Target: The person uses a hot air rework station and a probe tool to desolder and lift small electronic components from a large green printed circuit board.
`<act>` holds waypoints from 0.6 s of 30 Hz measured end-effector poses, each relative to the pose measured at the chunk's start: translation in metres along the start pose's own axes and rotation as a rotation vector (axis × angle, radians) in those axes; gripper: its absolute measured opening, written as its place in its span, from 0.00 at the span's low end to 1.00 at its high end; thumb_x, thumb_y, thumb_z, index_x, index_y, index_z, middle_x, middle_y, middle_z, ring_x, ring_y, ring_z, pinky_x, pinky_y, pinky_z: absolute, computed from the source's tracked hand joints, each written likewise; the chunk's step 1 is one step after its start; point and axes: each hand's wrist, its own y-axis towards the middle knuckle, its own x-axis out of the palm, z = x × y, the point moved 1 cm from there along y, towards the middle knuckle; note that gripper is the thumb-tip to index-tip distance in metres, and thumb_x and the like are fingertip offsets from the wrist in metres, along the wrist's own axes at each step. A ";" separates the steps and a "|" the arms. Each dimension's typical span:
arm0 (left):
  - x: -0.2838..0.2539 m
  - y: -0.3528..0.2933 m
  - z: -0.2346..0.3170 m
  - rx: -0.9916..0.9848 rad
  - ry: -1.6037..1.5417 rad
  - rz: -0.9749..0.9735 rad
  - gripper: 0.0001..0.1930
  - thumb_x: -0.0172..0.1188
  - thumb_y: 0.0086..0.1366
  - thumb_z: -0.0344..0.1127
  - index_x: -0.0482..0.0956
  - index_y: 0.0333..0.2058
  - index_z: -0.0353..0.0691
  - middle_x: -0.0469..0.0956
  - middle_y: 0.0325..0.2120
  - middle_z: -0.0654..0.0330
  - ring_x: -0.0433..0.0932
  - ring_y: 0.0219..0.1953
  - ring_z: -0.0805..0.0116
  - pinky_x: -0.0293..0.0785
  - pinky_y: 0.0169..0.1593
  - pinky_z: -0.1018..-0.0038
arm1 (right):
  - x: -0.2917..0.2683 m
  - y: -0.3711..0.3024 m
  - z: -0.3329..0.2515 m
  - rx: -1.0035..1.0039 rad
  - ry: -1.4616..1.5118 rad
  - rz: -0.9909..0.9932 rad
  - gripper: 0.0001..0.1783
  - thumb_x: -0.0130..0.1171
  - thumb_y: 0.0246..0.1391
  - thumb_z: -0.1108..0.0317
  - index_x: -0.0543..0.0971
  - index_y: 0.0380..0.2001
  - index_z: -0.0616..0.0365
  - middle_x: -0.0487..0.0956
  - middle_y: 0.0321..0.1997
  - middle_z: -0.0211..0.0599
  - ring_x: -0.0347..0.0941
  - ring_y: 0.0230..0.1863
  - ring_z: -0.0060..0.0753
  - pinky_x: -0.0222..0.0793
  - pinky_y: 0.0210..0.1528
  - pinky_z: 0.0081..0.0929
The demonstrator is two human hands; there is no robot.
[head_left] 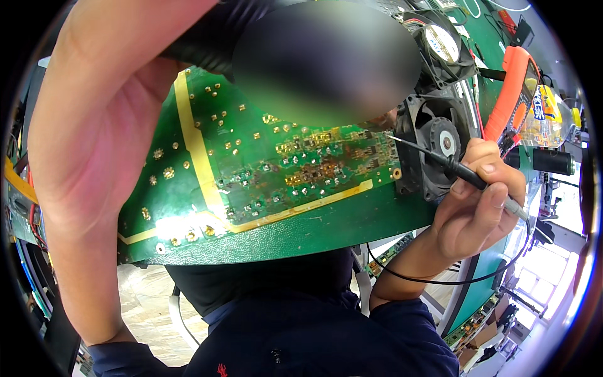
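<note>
My right hand [480,195] is closed in a pinch around a black test probe [466,173]. Its thin metal tip reaches leftward to the right end of a large green circuit board [245,188]; whether it touches cannot be made out. A black lead [440,282] loops down from the probe's grey end. My left hand [141,94] is raised large at the upper left, over the board's left part. Its fingers are hidden, close to a dark ribbed object [201,47]. Solder joints and gold strips cover the board. A blurred patch hides the board's upper middle.
Beside the board's right end sit two black cooling fans [433,141]. Beyond them are an orange-cased meter [510,94], a clear plastic bottle [553,116] with a yellow label, and a black cylinder [546,161]. A green mat [490,41] spreads at the upper right.
</note>
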 end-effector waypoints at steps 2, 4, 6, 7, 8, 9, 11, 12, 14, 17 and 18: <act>0.000 0.000 -0.001 -0.001 -0.001 0.001 0.25 0.35 0.67 0.47 0.63 0.49 0.30 0.66 0.48 0.54 0.67 0.50 0.70 0.61 0.55 0.73 | 0.000 0.000 0.000 0.003 -0.008 0.000 0.12 0.42 0.56 0.67 0.69 0.30 0.65 0.62 0.13 0.30 0.54 0.22 0.24 0.48 0.27 0.22; -0.002 0.001 -0.001 0.000 -0.002 0.005 0.25 0.35 0.67 0.47 0.63 0.49 0.30 0.66 0.48 0.54 0.67 0.50 0.70 0.61 0.55 0.73 | 0.000 0.000 0.000 0.006 -0.015 0.004 0.12 0.42 0.56 0.67 0.69 0.30 0.65 0.62 0.13 0.31 0.54 0.22 0.25 0.48 0.27 0.22; -0.002 0.001 0.000 -0.004 0.000 0.006 0.25 0.34 0.67 0.47 0.63 0.49 0.29 0.66 0.48 0.54 0.67 0.50 0.70 0.60 0.55 0.73 | 0.000 -0.001 0.001 0.007 -0.021 0.010 0.12 0.42 0.56 0.67 0.70 0.30 0.65 0.63 0.13 0.31 0.54 0.22 0.25 0.48 0.27 0.22; -0.001 0.001 0.000 -0.006 0.003 0.007 0.25 0.34 0.67 0.47 0.63 0.49 0.29 0.66 0.48 0.54 0.66 0.51 0.70 0.60 0.55 0.73 | 0.000 -0.001 0.001 0.005 -0.018 0.009 0.12 0.42 0.56 0.67 0.70 0.30 0.66 0.63 0.13 0.31 0.55 0.22 0.24 0.48 0.27 0.22; -0.001 0.001 0.000 -0.011 -0.007 0.004 0.25 0.34 0.67 0.47 0.63 0.49 0.29 0.66 0.48 0.54 0.66 0.51 0.69 0.59 0.55 0.73 | 0.000 -0.001 0.001 0.003 -0.015 0.008 0.12 0.42 0.56 0.67 0.70 0.30 0.66 0.62 0.13 0.31 0.55 0.22 0.24 0.48 0.27 0.22; -0.001 0.001 0.000 -0.010 -0.012 0.003 0.25 0.34 0.67 0.47 0.63 0.49 0.29 0.66 0.48 0.54 0.66 0.51 0.69 0.59 0.55 0.73 | 0.000 0.000 0.001 0.000 -0.011 0.007 0.12 0.42 0.56 0.67 0.70 0.30 0.66 0.62 0.13 0.31 0.55 0.22 0.24 0.48 0.27 0.22; -0.001 0.001 -0.001 -0.005 -0.018 0.002 0.25 0.34 0.67 0.47 0.63 0.50 0.29 0.66 0.48 0.53 0.66 0.51 0.69 0.59 0.55 0.73 | 0.000 0.000 0.001 -0.002 -0.015 0.008 0.12 0.42 0.56 0.67 0.70 0.31 0.66 0.62 0.13 0.31 0.55 0.22 0.24 0.48 0.27 0.22; -0.002 0.001 -0.001 -0.003 -0.018 0.001 0.25 0.34 0.67 0.47 0.62 0.50 0.29 0.66 0.48 0.53 0.65 0.51 0.69 0.59 0.55 0.73 | 0.000 0.000 0.001 -0.002 -0.016 0.008 0.12 0.42 0.56 0.67 0.70 0.31 0.66 0.62 0.13 0.31 0.55 0.22 0.24 0.48 0.27 0.21; -0.002 0.001 -0.001 0.000 -0.018 -0.004 0.25 0.34 0.67 0.47 0.62 0.50 0.28 0.66 0.48 0.53 0.65 0.51 0.69 0.59 0.56 0.73 | 0.000 0.000 0.000 0.002 -0.019 0.009 0.12 0.42 0.56 0.67 0.70 0.31 0.66 0.62 0.13 0.31 0.55 0.22 0.24 0.48 0.27 0.21; -0.003 0.001 -0.002 0.003 -0.009 -0.020 0.25 0.34 0.67 0.46 0.62 0.49 0.28 0.66 0.48 0.53 0.65 0.51 0.69 0.59 0.56 0.73 | 0.000 0.000 0.000 -0.004 -0.023 0.016 0.12 0.42 0.56 0.66 0.70 0.31 0.66 0.62 0.13 0.31 0.55 0.22 0.24 0.48 0.27 0.20; -0.003 0.001 -0.002 0.004 -0.009 -0.020 0.25 0.34 0.67 0.46 0.62 0.49 0.28 0.66 0.49 0.53 0.65 0.51 0.69 0.59 0.56 0.73 | 0.000 0.001 0.000 -0.008 -0.022 0.018 0.12 0.42 0.56 0.66 0.70 0.31 0.66 0.62 0.13 0.31 0.54 0.22 0.24 0.47 0.27 0.20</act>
